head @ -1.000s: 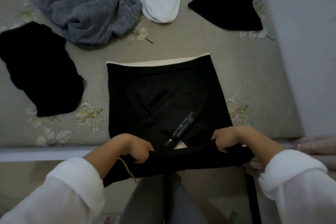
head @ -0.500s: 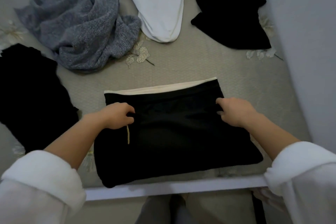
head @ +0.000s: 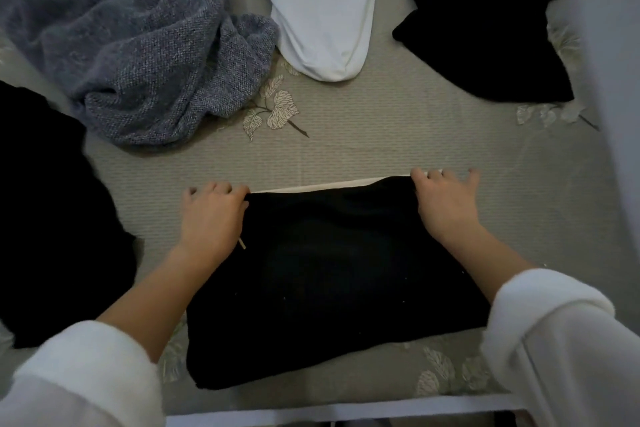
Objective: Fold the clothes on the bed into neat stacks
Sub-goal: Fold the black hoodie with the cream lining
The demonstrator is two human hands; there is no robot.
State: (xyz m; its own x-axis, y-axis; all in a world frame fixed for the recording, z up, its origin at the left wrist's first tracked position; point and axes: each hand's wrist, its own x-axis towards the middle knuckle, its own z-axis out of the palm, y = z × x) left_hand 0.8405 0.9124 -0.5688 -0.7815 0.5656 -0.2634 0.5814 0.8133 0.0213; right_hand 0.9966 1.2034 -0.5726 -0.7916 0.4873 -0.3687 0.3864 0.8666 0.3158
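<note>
A black garment (head: 332, 281) lies folded into a rectangle on the near part of the bed (head: 363, 149). A cream layer (head: 329, 185) shows as a thin strip along its far edge. My left hand (head: 211, 215) grips the far left corner of the black fold, fingers curled over the edge. At the far right corner, my right hand (head: 446, 204) holds the fabric with its fingers bent down over the edge. A thin beige cord end (head: 241, 243) pokes out below my left hand.
A crumpled grey knit sweater (head: 138, 42) lies at the far left, a white garment (head: 318, 7) at the far middle and a black garment (head: 485, 21) at the far right. Another black garment (head: 52, 211) sits at the left. A white wall (head: 613, 80) borders the right side.
Both hands carried the near edge of the black garment up from the bed's front edge to its far edge, folding it in half. The zipper and inner panel are now covered.
</note>
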